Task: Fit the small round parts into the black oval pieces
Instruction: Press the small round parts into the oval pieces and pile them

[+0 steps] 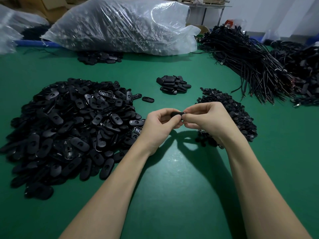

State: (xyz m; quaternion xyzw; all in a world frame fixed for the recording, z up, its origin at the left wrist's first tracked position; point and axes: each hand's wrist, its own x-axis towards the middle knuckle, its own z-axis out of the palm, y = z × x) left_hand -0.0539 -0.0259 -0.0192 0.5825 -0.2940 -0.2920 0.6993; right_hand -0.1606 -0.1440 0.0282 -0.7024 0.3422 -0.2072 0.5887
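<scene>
Between both hands [179,118], black oval piece [176,114], pinched

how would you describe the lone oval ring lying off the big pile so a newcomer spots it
Start at the big heap of black oval pieces left of the hands. Off its far right edge one open oval ring lies alone on the green table, hollow in the middle, touching nothing.

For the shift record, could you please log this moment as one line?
step: fitting | left hand: grips oval piece | right hand: pinches same piece | round part: hidden
</scene>
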